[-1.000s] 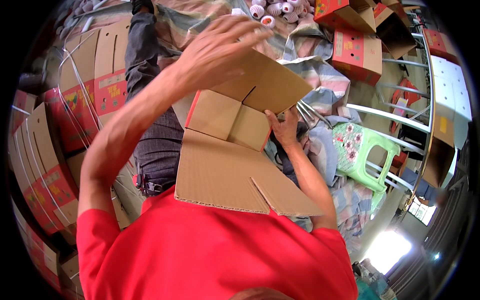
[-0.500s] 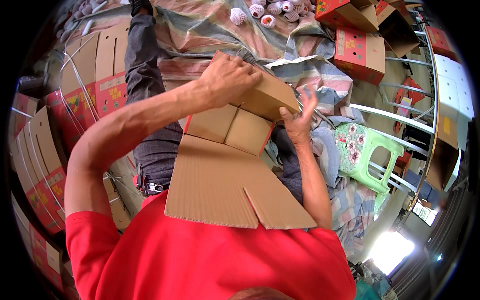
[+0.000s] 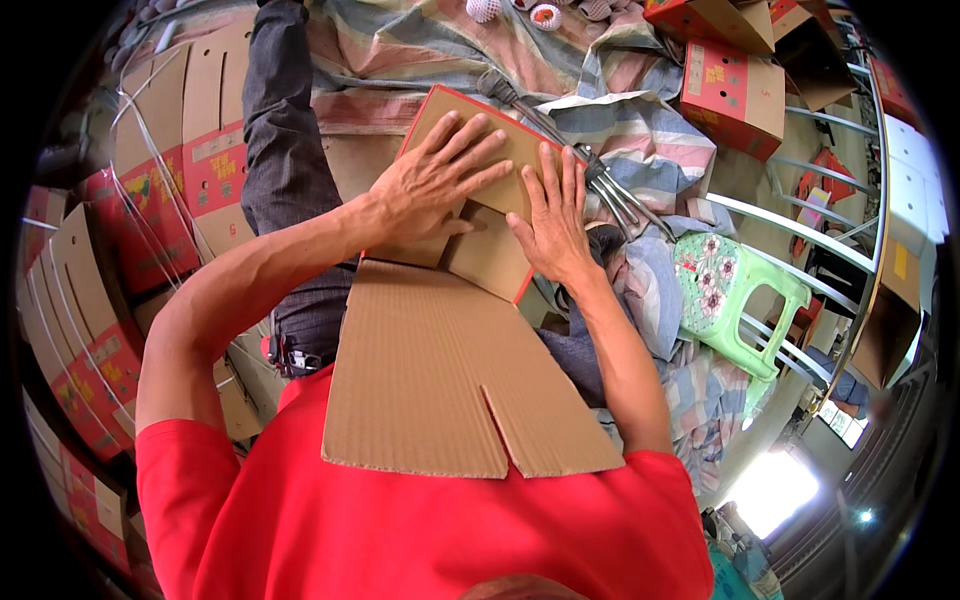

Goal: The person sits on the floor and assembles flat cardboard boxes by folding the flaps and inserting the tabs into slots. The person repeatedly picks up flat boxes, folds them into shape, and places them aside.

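Carton [image 3: 448, 345] partly hidden under left hand [image 3: 425, 188], right hand [image 3: 553, 220].

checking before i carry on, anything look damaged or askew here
Nothing looks plainly damaged or spilled. Mildly odd: a metal-legged stand lies, not upright, on the rumpled striped sheet beside the cardboard box. The near flap has a slit, apparently a deliberate cut.

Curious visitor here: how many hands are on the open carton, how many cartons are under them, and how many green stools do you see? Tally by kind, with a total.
Open carton: 1
Hands on it: 2, left hand and right hand
Green stool: 1
Total: 4
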`<state>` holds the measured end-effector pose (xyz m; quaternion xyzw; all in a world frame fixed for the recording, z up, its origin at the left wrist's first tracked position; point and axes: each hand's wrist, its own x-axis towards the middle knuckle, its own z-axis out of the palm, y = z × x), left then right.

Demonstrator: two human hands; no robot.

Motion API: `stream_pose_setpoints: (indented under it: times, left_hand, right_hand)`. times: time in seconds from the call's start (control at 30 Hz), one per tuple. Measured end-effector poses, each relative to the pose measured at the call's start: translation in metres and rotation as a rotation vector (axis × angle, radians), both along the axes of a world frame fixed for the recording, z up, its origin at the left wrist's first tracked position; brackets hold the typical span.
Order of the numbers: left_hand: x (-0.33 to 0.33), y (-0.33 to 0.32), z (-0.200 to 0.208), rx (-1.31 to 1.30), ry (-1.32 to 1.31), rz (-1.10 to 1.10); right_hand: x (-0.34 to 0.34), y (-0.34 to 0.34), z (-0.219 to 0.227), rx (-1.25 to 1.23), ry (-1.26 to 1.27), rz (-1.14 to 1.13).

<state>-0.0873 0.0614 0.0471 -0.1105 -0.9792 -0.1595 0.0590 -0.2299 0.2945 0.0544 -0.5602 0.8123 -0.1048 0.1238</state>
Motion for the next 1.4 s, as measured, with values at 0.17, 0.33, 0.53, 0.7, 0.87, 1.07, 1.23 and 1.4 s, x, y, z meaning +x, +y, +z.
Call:
stream_pose_setpoints:
  times: [0.17,0.33,0.53,0.7,0.87,1.07,1.23,1.4]
  left_hand:
    - [-0.004,-0.006,-0.007,0.085,0.079,-0.049]
    - [0.045,-0.006,0.049,0.698,0.018,0.204]
    - [0.126,-0.037,0.074,0.519,0.582,0.198]
    - [0.174,-0.023,0.071,0.019,0.858,0.171]
    - [0.137,-0.019,0.077,-0.266,0.947,0.148]
    - [0.068,-0.043,0.107,-0.403,0.968,0.039]
    - [0.044,-0.051,0.123,-0.644,0.909,-0.131]
    - [0.016,-0.071,0.11,-0.37,0.493,-0.398]
  right_hand:
    - [0.0,-0.003,-0.005,-0.038,0.035,-0.016]
    - [-0.002,0.0,-0.006,-0.069,0.021,-0.01]
    - [-0.007,-0.007,0.003,-0.068,-0.043,0.028]
    - [-0.01,-0.008,0.002,-0.097,-0.065,0.033]
    - [-0.01,-0.008,0.0,-0.1,-0.063,0.04]
    - [-0.013,-0.007,-0.001,-0.114,-0.043,0.045]
    - [-0.021,-0.003,-0.01,-0.163,0.045,0.127]
    - [-0.022,-0.002,-0.029,-0.193,0.186,0.154]
